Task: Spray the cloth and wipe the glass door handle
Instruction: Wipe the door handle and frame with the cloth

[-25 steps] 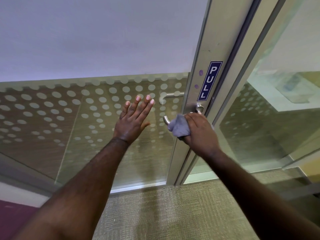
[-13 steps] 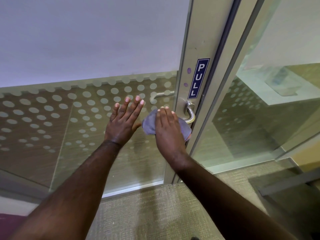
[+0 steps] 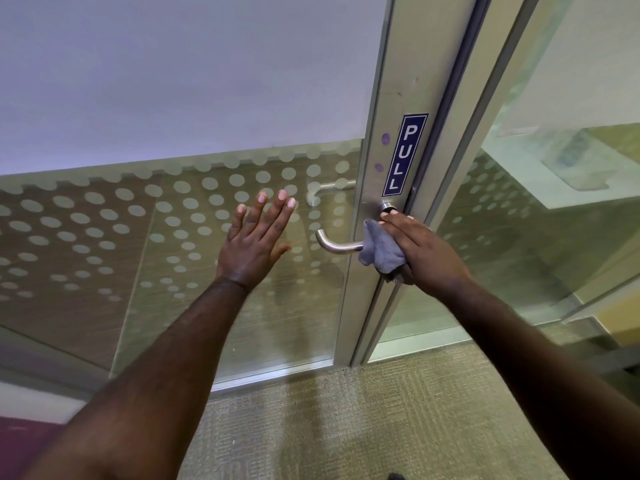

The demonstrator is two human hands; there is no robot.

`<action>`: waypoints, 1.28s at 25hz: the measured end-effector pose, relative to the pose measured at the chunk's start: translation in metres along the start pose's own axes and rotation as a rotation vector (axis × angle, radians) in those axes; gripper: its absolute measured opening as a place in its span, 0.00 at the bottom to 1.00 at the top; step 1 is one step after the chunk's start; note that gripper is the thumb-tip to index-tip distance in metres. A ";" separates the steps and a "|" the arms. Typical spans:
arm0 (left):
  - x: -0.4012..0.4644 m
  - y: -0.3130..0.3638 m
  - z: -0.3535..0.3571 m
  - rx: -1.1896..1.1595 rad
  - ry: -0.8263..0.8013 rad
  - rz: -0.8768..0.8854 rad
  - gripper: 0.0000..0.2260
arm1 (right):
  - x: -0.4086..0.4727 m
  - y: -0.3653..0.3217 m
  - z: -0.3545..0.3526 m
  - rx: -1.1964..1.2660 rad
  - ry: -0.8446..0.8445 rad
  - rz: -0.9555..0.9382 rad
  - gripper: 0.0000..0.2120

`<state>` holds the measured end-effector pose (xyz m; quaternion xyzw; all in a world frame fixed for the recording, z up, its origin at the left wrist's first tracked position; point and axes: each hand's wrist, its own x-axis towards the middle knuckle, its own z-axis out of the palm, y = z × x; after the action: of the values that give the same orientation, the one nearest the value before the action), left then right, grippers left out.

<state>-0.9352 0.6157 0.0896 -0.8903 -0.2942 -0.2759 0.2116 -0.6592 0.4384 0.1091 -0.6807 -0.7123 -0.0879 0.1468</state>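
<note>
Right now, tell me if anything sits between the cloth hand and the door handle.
Nothing visible does. The right hand already presses the cloth onto the handle near its base, so only the cloth lies between them. The free curved end is bare. The left hand lies flat on the glass, apart from the handle.

Both bare forearms reach forward and up from the lower corners of the view. The left hand point(image 3: 254, 242) is spread flat with its palm facing away, fingers point(image 3: 273, 209) straight and slightly fanned, thumb angled out to the right. The right hand point(image 3: 420, 249) is curled closed around a bunched grey cloth point(image 3: 381, 251), its back toward the camera and knuckles uppermost, wrist bent slightly inward.
</note>
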 end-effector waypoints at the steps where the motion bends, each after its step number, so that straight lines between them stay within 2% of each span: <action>1: 0.000 0.000 0.000 -0.005 -0.002 -0.001 0.47 | 0.001 0.004 -0.003 0.016 -0.014 0.000 0.27; 3: 0.000 0.000 -0.001 -0.003 -0.007 -0.003 0.47 | 0.002 0.003 -0.004 0.108 -0.005 0.052 0.27; 7: 0.000 0.001 -0.001 0.006 -0.015 0.000 0.46 | 0.000 -0.038 0.009 0.312 0.120 0.253 0.31; 11: 0.000 0.000 0.000 -0.003 -0.009 0.007 0.44 | 0.008 -0.104 0.029 0.283 0.273 0.425 0.29; 16: -0.001 0.000 0.000 -0.033 -0.011 0.002 0.43 | 0.027 -0.144 0.041 0.197 0.317 0.310 0.30; 20: -0.002 -0.001 0.002 -0.009 0.010 0.017 0.38 | 0.013 -0.135 0.056 0.101 0.246 -0.012 0.26; 22: -0.002 -0.001 0.003 0.005 0.019 0.017 0.39 | 0.002 -0.127 0.071 0.045 0.179 -0.099 0.26; 25: -0.002 0.000 0.003 -0.012 0.012 0.003 0.44 | -0.019 -0.116 0.087 0.068 0.124 -0.027 0.30; 26: -0.002 0.000 0.002 -0.015 0.008 -0.001 0.45 | -0.027 -0.113 0.088 0.101 0.141 -0.008 0.29; 29: -0.001 -0.001 0.003 -0.032 -0.019 -0.010 0.47 | -0.048 -0.104 0.081 0.157 0.286 0.066 0.26; 32: -0.002 0.000 0.003 -0.034 -0.027 -0.012 0.45 | -0.051 -0.094 0.060 0.138 0.469 0.216 0.39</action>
<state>-0.9351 0.6166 0.0863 -0.8956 -0.2975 -0.2700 0.1909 -0.7562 0.4039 0.0427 -0.7020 -0.5864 -0.1783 0.3627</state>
